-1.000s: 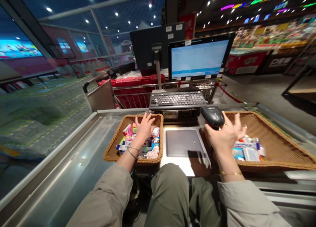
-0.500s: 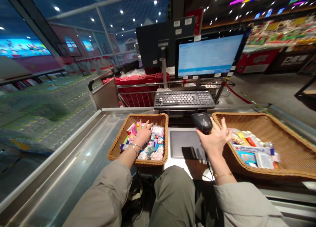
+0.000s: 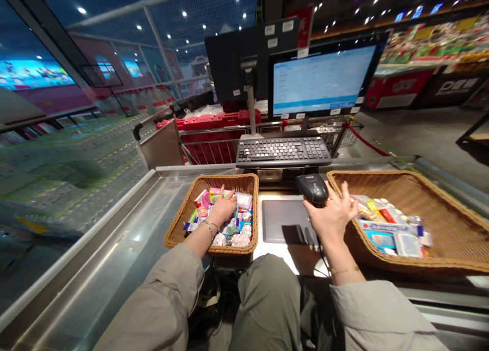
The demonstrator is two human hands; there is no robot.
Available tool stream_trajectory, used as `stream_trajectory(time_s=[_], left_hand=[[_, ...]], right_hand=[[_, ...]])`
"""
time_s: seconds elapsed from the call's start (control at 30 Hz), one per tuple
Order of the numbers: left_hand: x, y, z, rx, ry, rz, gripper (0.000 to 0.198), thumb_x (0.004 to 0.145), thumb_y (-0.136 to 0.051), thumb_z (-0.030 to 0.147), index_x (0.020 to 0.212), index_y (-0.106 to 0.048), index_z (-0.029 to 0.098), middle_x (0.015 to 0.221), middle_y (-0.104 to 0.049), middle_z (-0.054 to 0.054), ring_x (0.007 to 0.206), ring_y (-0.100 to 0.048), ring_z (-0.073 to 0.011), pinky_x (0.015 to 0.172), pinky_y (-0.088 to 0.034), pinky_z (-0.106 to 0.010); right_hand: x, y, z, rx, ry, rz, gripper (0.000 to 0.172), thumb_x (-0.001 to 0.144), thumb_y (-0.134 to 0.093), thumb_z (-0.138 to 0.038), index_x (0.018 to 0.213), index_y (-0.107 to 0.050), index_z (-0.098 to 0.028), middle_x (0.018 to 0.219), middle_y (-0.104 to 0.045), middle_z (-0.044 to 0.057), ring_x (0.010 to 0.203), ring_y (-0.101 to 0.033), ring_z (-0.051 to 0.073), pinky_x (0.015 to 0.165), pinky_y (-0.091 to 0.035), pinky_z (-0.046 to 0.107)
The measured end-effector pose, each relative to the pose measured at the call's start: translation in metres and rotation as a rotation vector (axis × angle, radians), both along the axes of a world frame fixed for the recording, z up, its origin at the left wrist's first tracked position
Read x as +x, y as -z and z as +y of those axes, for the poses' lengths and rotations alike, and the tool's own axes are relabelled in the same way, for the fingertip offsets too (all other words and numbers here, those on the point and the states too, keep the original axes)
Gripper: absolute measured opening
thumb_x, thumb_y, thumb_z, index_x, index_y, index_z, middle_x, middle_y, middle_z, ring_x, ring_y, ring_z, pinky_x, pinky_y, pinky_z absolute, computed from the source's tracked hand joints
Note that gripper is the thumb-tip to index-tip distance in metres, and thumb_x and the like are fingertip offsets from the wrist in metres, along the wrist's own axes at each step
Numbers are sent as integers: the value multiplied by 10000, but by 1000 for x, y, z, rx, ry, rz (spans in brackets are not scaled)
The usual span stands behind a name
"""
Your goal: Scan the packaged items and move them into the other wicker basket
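My left hand (image 3: 223, 207) is in the left wicker basket (image 3: 173, 227), its fingers spread over a heap of small packaged goods (image 3: 235, 230). A clear-topped flat pack (image 3: 243, 200) lies beside its fingertips. Whether the fingertips press on any item is hard to see. My right hand (image 3: 331, 216) grips a black barcode scanner (image 3: 312, 188), thumb under it and some fingers stretched out past it. The scanner is held above the right side of a dark flat pad (image 3: 280, 221), beside the right wicker basket (image 3: 451, 234), which holds several small packages (image 3: 393, 228).
A keyboard (image 3: 283, 151) and a lit monitor (image 3: 321, 81) stand behind the pad, with a second screen's dark back (image 3: 250, 60) to the left. The scanner cable (image 3: 324, 262) hangs below my right hand. A metal counter (image 3: 114, 254) runs along the left.
My left hand has shifted slightly to the right over the goods, and the goods around its fingers have moved a little. My right hand keeps its hold on the scanner.
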State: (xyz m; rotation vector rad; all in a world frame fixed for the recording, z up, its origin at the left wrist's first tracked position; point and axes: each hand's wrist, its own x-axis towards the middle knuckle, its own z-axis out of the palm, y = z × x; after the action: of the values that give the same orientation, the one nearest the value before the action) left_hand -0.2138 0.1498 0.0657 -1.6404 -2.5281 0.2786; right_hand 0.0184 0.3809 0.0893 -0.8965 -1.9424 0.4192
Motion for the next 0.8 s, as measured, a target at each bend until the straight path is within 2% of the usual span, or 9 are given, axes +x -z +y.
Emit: stream_trajectory(time_s=[0.1,0.17,0.3,0.37,0.43,0.5,0.57,0.67,0.8], left_hand=[[0,-9,-2,-16,-15,-2,274,832,-613,63,1061,-715,172,1263,-726,-173,1412,-516,-338,1244,-12,-700],[0,-17,-1,-6,-48,1,223,808,-711,154,1030,-690,160,1194,-745,-179,1319,-596,-356,1239,0,-696],[4,-39,5,120,-74,-41,271,824,-741,311,1050,-644,197,1059,-764,-91,1065,-714,-305,1234,0,-679],[4,-49,10,219,-78,-75,362,825,-726,309,1161,-619,230,1045,-763,-51,1083,-700,-283,1238,-38,-657],[3,-55,12,318,-93,-146,456,813,-719,294,1248,-592,252,1059,-763,-30,1107,-688,-265,1238,-161,-599],[-2,-55,11,417,-122,-280,476,803,-710,278,1263,-591,252,1100,-760,-25,1087,-697,-242,1166,-362,-484],[-9,-50,6,502,-169,-421,461,795,-701,263,1245,-602,241,1168,-750,-28,1068,-707,-219,1023,-499,-362],[-20,-36,-7,524,-269,-487,462,775,-714,265,1226,-620,233,1212,-745,-19,1065,-711,-198,950,-539,-297],[-29,-24,-25,470,-350,-449,443,780,-720,300,1209,-670,203,1144,-775,-43,1006,-729,-216,890,-563,-301]], right_hand=[[2,1,1,4,3,1,537,778,-624,-463,1222,-698,-171,1311,-691,163,1480,-349,373,1192,-138,671],[2,1,1,8,2,2,523,777,-626,-462,1203,-703,-168,1309,-694,166,1485,-349,370,1195,-135,663],[1,0,-1,8,1,-3,536,777,-632,-454,1225,-690,-166,1300,-696,168,1480,-347,370,1191,-132,671],[1,0,-1,6,0,-8,542,776,-631,-450,1237,-683,-170,1302,-693,165,1476,-347,370,1189,-130,675],[1,-1,-1,0,1,-14,519,775,-626,-448,1212,-695,-177,1308,-690,164,1475,-351,371,1187,-138,670],[1,0,-1,-7,8,-18,492,774,-621,-447,1179,-708,-181,1313,-688,164,1476,-355,372,1185,-146,661],[2,1,0,-11,9,-14,484,772,-623,-448,1166,-712,-181,1314,-690,164,1481,-351,369,1188,-144,656],[3,1,0,-13,1,1,496,767,-634,-456,1168,-712,-176,1317,-692,157,1489,-337,362,1193,-136,657],[3,1,-1,-11,-1,-5,497,773,-625,-466,1164,-717,-175,1322,-690,155,1489,-334,359,1196,-132,654]])
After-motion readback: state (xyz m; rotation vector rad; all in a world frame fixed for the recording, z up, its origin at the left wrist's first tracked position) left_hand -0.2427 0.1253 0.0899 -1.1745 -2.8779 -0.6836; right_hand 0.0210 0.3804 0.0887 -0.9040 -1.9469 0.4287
